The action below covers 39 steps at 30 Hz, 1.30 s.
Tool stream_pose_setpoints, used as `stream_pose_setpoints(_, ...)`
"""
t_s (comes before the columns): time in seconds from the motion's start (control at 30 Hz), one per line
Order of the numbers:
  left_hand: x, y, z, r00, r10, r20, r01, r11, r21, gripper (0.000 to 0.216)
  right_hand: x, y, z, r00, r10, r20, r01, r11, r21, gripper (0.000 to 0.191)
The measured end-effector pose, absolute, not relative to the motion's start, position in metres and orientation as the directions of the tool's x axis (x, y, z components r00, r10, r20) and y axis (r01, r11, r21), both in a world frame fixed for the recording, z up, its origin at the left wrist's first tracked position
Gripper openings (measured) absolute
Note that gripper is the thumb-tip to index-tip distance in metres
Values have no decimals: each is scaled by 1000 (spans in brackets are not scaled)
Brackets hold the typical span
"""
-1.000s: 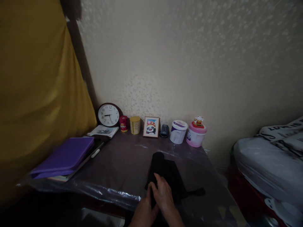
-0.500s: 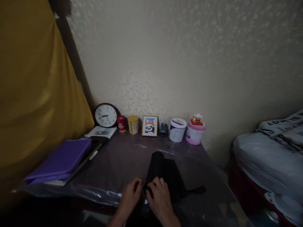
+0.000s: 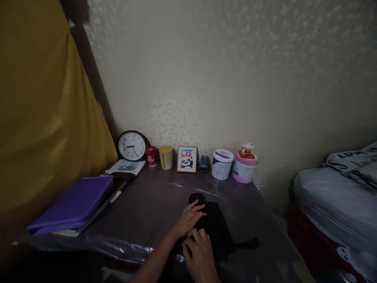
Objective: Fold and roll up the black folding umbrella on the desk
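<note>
A black umbrella, dark and hard to make out in detail, lies on the table with its rounded end pointing away from me. Loose black cloth spreads to its right, and a narrow strap sticks out from that side. Across the upper part of the roll rests my left hand, fingers stretched out and apart. My right hand is just nearer to me, its fingers curled down on the lower part of the umbrella. Both hands hide much of the roll's near end.
A plastic sheet covers the table. Purple folders and a white pen lie left. Along the wall stand a clock, a red can, a yellow tin, a framed picture and two tubs.
My left hand has moved forward and right from beside the roll onto its upper part, and its fingers have spread. My right hand stays on the lower part. The view has tilted slightly up.
</note>
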<state>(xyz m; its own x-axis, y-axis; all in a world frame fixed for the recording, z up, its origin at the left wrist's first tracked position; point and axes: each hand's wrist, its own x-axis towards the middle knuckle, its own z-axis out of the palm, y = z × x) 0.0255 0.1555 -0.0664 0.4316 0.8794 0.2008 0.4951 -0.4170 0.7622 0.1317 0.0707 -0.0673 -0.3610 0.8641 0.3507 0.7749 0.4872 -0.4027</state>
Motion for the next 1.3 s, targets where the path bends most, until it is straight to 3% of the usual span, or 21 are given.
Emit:
stream_pose_setpoints(0.23, 28, 187, -74, 365, 899, 242, 616, -428, 661, 39, 130, 71, -65, -362, 869, 339, 751, 487, -446, 19)
stream_pose_setpoints(0.53, 17, 203, -78, 144, 970, 194, 667, -240, 705, 48, 130, 72, -67, -337, 883, 327, 726, 465, -507, 17)
stream_pose_setpoints(0.7, 21, 154, -67, 293, 935, 198, 516, -329, 791, 46, 130, 70, -71, -328, 896, 298, 730, 441, -522, 17)
stream_pose_setpoints(0.8, 21, 124, -70, 329, 932, 154, 449, -298, 843, 49, 132, 68, -70, -327, 898, 294, 721, 438, -536, 20)
stream_pose_setpoints(1.1, 24, 64, -95, 196, 980, 41, 386, -116, 915, 63, 156, 66, -61, -372, 866, 335, 494, 490, -718, 20)
stream_pose_setpoints(1.3, 30, 43, -91, 174, 984, -47, 659, -81, 748, 65, 166, 71, -61, -316, 885, 341, 231, 420, -878, 22)
